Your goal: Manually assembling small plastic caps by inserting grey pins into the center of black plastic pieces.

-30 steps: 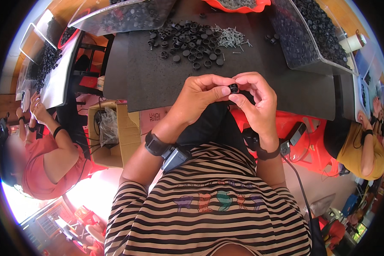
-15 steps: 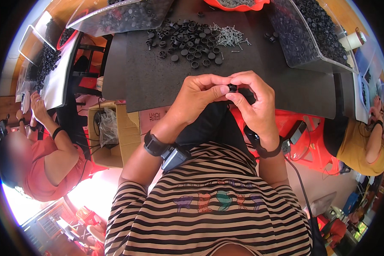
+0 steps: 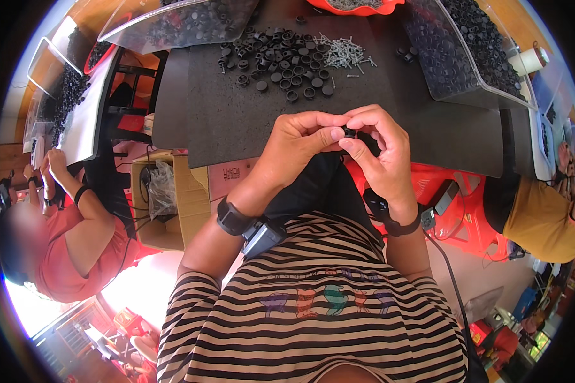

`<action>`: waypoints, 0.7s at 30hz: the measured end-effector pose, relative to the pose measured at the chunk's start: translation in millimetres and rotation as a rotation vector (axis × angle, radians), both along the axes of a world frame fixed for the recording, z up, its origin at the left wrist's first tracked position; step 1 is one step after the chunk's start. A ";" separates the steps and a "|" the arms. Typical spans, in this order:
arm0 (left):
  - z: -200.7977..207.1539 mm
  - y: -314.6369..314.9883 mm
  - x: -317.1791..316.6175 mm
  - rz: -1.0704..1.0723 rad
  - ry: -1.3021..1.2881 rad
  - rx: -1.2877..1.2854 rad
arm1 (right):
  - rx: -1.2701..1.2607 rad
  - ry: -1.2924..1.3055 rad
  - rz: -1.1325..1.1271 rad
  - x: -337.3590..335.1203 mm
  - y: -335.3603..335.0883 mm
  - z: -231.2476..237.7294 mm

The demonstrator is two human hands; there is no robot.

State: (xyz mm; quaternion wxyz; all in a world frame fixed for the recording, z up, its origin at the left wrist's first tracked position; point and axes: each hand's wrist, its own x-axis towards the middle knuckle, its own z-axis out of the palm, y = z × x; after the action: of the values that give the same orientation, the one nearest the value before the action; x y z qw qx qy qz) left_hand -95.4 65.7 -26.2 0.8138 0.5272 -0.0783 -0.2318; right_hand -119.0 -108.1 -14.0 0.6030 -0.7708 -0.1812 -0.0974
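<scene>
At the near edge of the dark table (image 3: 236,127), my left hand (image 3: 298,145) and my right hand (image 3: 388,153) meet fingertip to fingertip. Both pinch a small black round plastic part (image 3: 349,132), mostly covered by thumbs and forefingers. Beyond my hands lies a loose heap of black plastic rings and caps (image 3: 281,60). Touching its right side is a small pile of silver screws (image 3: 345,52), a few of them strayed off singly.
Clear plastic bins of black parts stand at far left (image 3: 172,32) and far right (image 3: 476,83). A red tray (image 3: 358,7) sits at the back. An open cardboard box (image 3: 191,198) is below the table's left. People sit at both sides.
My hands stay almost in place, with the black part shifting very slightly between the fingertips. At left, a co-worker's hand has drawn back toward the body.
</scene>
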 end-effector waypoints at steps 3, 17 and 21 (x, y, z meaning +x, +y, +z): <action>1.4 -0.1 -0.2 -0.004 0.000 -0.009 | 0.025 0.032 0.010 1.6 0.7 -0.6; -4.7 4.0 2.0 -0.050 -0.006 0.001 | 0.283 0.132 0.071 4.3 3.5 -4.7; -1.4 4.3 3.2 -0.067 -0.004 0.039 | 0.285 0.090 0.063 5.1 3.8 -9.2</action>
State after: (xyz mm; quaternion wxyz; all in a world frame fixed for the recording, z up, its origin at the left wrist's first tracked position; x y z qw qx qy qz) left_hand -92.2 70.0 -27.6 0.7951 0.5403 -0.0929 -0.2594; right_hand -113.9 -104.3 -23.2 0.7164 -0.6751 -0.1623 -0.0687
